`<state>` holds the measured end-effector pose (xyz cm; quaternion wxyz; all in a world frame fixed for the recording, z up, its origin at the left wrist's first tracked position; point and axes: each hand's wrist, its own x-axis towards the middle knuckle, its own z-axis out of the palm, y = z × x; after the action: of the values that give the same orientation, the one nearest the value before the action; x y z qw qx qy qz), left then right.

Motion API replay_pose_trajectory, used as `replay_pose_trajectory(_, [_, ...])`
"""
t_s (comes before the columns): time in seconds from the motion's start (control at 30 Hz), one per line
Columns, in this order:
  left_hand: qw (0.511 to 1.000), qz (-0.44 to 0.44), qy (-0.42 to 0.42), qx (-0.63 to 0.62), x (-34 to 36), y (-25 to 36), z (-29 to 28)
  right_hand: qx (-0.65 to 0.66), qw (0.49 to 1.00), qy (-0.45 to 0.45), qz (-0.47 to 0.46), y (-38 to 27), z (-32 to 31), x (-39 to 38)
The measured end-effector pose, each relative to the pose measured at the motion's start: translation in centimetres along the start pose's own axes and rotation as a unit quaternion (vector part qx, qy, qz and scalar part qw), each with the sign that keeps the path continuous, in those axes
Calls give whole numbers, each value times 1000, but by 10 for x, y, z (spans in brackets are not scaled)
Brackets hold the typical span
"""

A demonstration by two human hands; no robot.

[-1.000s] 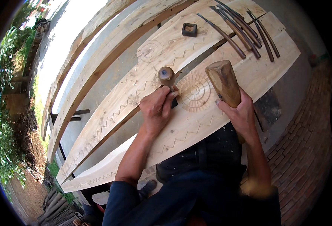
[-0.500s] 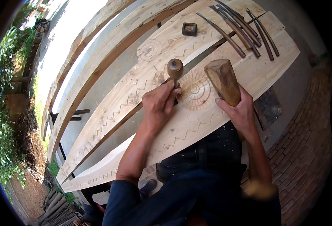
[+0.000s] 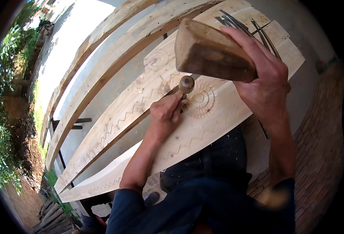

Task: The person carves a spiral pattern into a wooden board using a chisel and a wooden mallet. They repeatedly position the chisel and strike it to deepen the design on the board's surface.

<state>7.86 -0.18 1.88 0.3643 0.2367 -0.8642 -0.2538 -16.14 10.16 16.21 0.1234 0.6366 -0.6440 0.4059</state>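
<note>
My left hand [image 3: 164, 111] is closed around a carving chisel [image 3: 186, 84], whose rounded wooden handle end points up. Its cutting tip is hidden behind my fingers, at the left edge of a carved round rosette [image 3: 200, 100]. That rosette lies on the nearer pale wooden board [image 3: 172, 136], which also bears a zigzag line. Raised above the board, my right hand [image 3: 263, 76] grips a blocky wooden mallet [image 3: 215, 52]. The mallet's head is apart from the chisel, up and to its right.
A second carved board [image 3: 113, 126] lies beyond a narrow gap. Several more carving chisels [image 3: 234, 19] rest at the far right, partly covered by the mallet and hand. Two curved timbers [image 3: 101, 64] stand farther left. Brick paving [image 3: 316, 156] is at right.
My right hand has lifted the mallet up toward the camera and swung its head to the left. My left hand stays at the rosette's edge, with the chisel's handle end shifted slightly.
</note>
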Motion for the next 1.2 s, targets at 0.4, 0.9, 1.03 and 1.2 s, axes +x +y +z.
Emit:
replay_pose_trajectory(0.4, [1000,-5,0,12,1,2,0,63,989,50,124,-2,9,-36])
replay_pose_trajectory(0.9, [998,38,13,51,-20,-12,6,290,855,-93,421,6,33,-104])
replay_pose_trajectory(1.03, [997,58,8,44,-1,-3,5,305,809,-125,486,15,56,-131])
replay_pose_trajectory(1.2, [950,-172,188,-180,-6,-4,-4,296,823,-124,468,14,60,-130])
